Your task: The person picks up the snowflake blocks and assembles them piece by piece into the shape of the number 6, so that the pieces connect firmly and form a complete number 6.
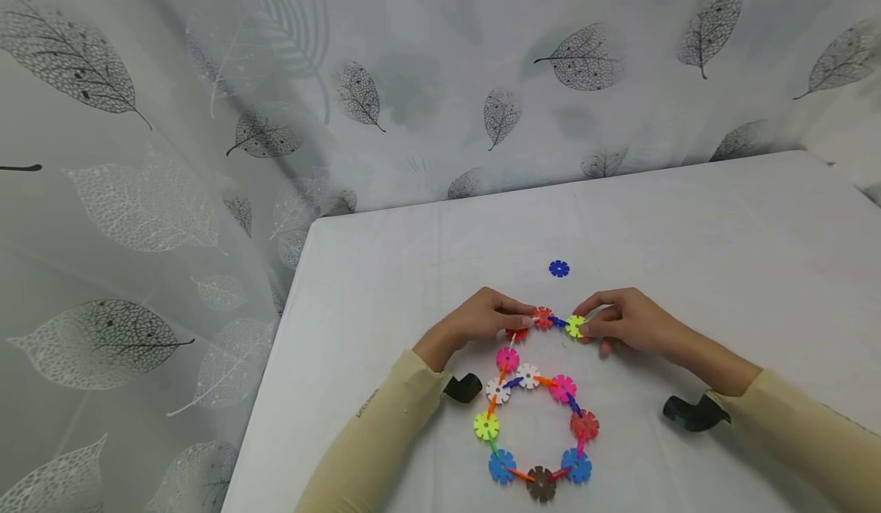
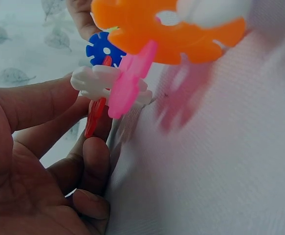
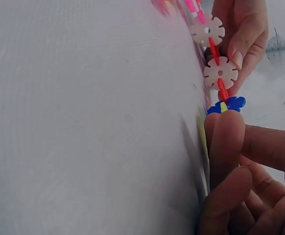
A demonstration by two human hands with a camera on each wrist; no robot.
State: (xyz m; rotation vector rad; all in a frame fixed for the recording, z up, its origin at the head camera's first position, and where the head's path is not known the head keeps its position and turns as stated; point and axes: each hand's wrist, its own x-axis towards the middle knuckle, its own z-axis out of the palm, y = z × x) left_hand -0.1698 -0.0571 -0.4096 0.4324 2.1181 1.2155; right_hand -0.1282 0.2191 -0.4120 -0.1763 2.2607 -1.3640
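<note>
Notched plastic discs, slotted edge to edge, form a closed ring on the table, with a chain rising from a white disc (image 1: 499,391) at its upper left. My left hand (image 1: 492,316) grips the chain's upper part, its thumb against a white disc (image 3: 220,73) beside a red disc (image 1: 543,317). At the chain's right end, my right hand (image 1: 629,322) pinches a yellow disc (image 1: 575,326) between thumb and finger. A blue disc (image 3: 226,105) joins it to the red one. In the right wrist view, my fingertips hide most of the yellow disc.
One loose blue disc (image 1: 559,268) lies on the white-covered table (image 1: 385,268) beyond my hands. The ring's brown disc (image 1: 541,484) is nearest me. Behind the table and on its left hangs a leaf-patterned curtain (image 1: 427,115).
</note>
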